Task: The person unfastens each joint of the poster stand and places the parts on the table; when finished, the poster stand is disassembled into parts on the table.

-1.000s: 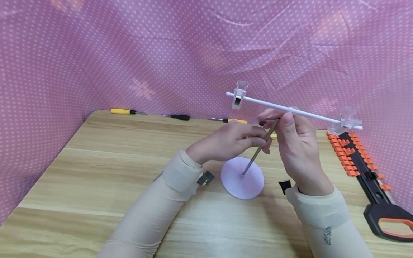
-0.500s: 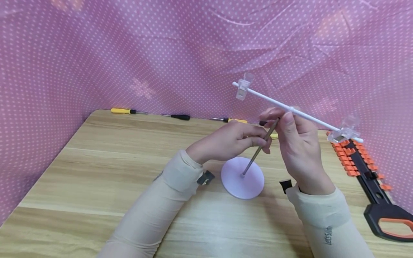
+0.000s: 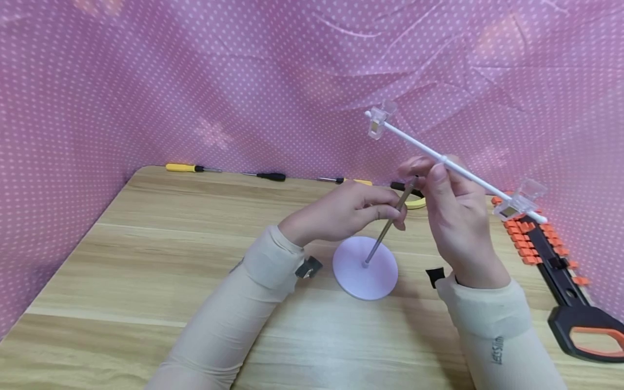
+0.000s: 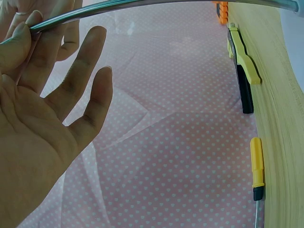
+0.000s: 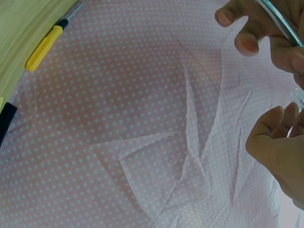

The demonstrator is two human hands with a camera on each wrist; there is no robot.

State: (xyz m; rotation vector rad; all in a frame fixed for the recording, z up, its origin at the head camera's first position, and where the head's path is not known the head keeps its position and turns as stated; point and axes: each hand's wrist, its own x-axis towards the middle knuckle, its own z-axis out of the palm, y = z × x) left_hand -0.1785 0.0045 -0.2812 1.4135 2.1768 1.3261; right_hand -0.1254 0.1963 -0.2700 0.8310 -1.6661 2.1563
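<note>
My left hand (image 3: 346,212) pinches a thin metal rod (image 3: 387,230) near its upper part, other fingers spread in the left wrist view. The rod rises at a slant from a round white base (image 3: 356,276) on the table. My right hand (image 3: 460,222) holds a white crossbar (image 3: 419,144) at its middle, thumb against it, close to the rod's top end. A clear plastic clip (image 3: 377,122) sits near the crossbar's left end and another clear clip (image 3: 519,201) near its right end. Fingers hide whether bar and rod touch. In the right wrist view the right hand (image 5: 280,149) is partly cut off.
Along the table's (image 3: 170,260) back edge lie a yellow screwdriver (image 3: 180,168), a black screwdriver (image 3: 272,176) and another yellow-handled screwdriver (image 4: 257,161). A yellow-and-black tool (image 4: 244,66) lies behind the hands. A black holder with orange clips (image 3: 551,260) lies at right. Pink dotted cloth (image 3: 244,81) surrounds the table.
The crossbar has turned clockwise in the head view, its left end rising and its right end dropping. My right hand has shifted slightly right; the left hand, rod and base stay nearly still.
</note>
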